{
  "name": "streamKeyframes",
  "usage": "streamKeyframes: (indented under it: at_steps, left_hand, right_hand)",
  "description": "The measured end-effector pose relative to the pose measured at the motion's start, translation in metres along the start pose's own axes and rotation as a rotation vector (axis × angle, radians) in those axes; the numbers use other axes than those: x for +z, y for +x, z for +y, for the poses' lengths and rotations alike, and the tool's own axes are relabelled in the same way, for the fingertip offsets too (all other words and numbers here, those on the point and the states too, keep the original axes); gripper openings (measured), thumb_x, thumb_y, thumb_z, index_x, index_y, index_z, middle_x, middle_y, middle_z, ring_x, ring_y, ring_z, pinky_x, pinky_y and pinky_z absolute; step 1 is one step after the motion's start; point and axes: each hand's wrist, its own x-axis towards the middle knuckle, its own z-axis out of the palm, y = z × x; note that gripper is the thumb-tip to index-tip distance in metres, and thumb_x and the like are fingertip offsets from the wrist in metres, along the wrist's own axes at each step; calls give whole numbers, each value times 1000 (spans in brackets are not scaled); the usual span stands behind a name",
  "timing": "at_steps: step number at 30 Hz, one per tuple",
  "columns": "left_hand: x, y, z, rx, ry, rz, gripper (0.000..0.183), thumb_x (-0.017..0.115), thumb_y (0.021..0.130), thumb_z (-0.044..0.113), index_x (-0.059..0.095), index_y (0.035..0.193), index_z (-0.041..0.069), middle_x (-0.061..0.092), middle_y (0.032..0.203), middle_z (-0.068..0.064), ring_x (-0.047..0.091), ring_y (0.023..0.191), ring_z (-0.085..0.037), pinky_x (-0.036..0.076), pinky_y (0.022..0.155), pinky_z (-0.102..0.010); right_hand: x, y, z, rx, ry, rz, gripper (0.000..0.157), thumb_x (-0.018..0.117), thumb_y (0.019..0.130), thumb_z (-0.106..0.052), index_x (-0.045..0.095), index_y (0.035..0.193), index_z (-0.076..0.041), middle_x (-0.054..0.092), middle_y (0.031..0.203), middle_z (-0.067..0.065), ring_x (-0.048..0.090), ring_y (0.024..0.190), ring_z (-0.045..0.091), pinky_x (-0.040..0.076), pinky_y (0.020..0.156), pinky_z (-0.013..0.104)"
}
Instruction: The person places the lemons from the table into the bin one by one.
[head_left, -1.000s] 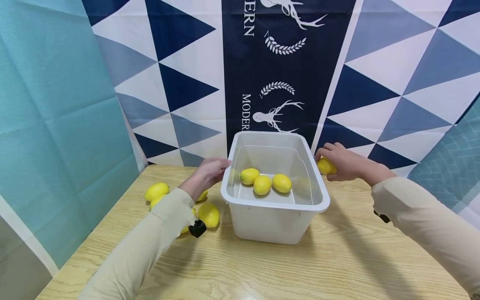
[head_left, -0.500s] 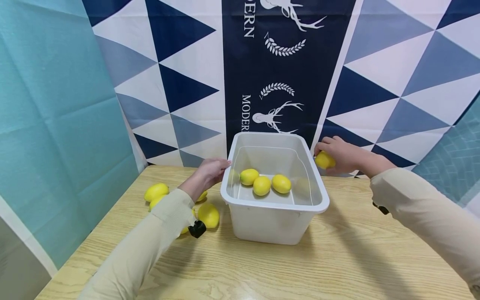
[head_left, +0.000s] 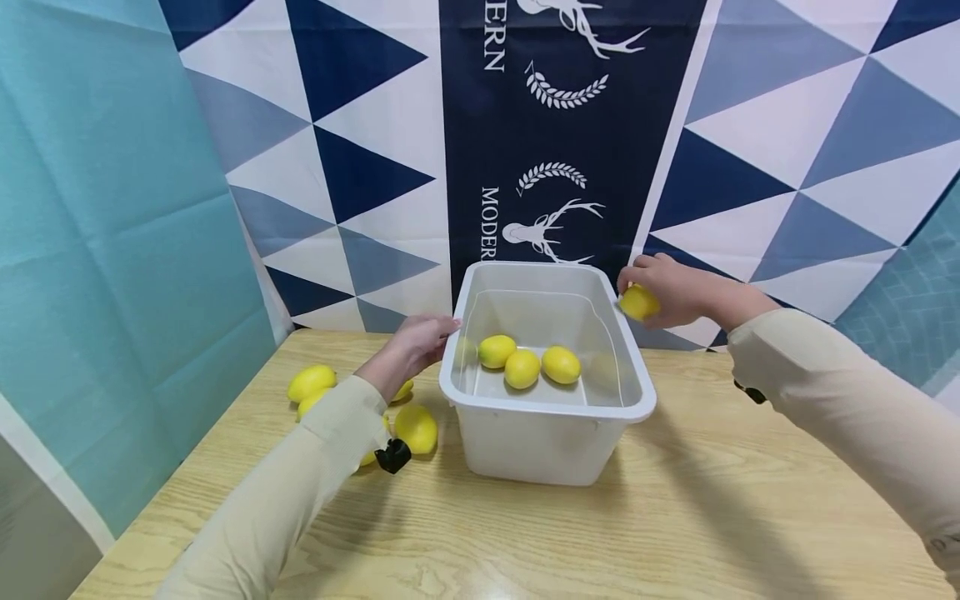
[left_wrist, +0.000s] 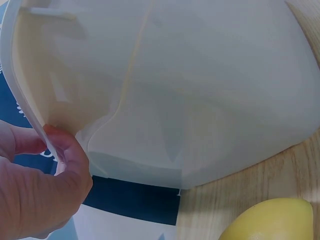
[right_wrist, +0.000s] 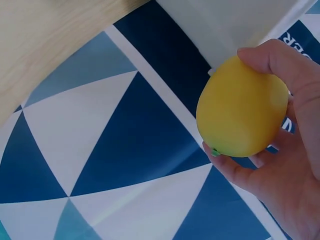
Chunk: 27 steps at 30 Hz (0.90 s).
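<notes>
A whitish plastic bin stands on the table with three yellow lemons on its floor. My left hand grips the bin's left rim; in the left wrist view its thumb and curled fingers pinch the rim from both sides. My right hand holds another lemon just outside the bin's right rim, near the back corner. Its thumb lies over one side of the fruit and the fingers curl round the other, with the green tip showing between.
Several more lemons lie on the wooden table left of the bin, partly hidden by the left forearm. A patterned cloth hangs right behind the bin, and a teal cloth hangs on the left.
My right hand has lifted the lemon slightly and brought it left, closer to the bin's rim. The left hand keeps its grip, and the bin stays put.
</notes>
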Motion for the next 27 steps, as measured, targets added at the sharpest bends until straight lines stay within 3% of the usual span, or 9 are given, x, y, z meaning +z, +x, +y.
streamKeyframes:
  at_steps: [5,12,19,27]
  left_hand:
    - [-1,1,0,2,-19,2,37,54,100,18,56,134,2,57,127,-11,55,97,-17,47,109,-32]
    - [1,2,0,-4,-2,3,37,53,101,19,57,134,3,58,122,-8,56,114,-22,50,99,-27]
    - [1,2,2,1,-19,7,39,54,100,18,55,135,2,56,135,-13,55,111,-22,47,110,-33]
    - [2,3,1,-7,-35,-3,39,53,100,15,54,136,1,54,137,-14,54,118,-24,46,110,-34]
  right_hand:
    - [-7,10,-7,-6,16,-11,46,80,70,1,61,110,-11,59,107,14,48,101,34,54,88,52]
    - [-18,22,-16,-16,23,-36,47,80,71,-1,60,113,-8,57,108,16,48,99,34,55,86,50]
    - [-28,39,-28,13,36,-75,49,78,73,-1,58,118,-6,56,113,18,46,104,35,53,93,51]
    - [-31,54,-39,8,62,-72,46,75,75,-2,58,117,-7,55,115,18,47,104,34,54,94,50]
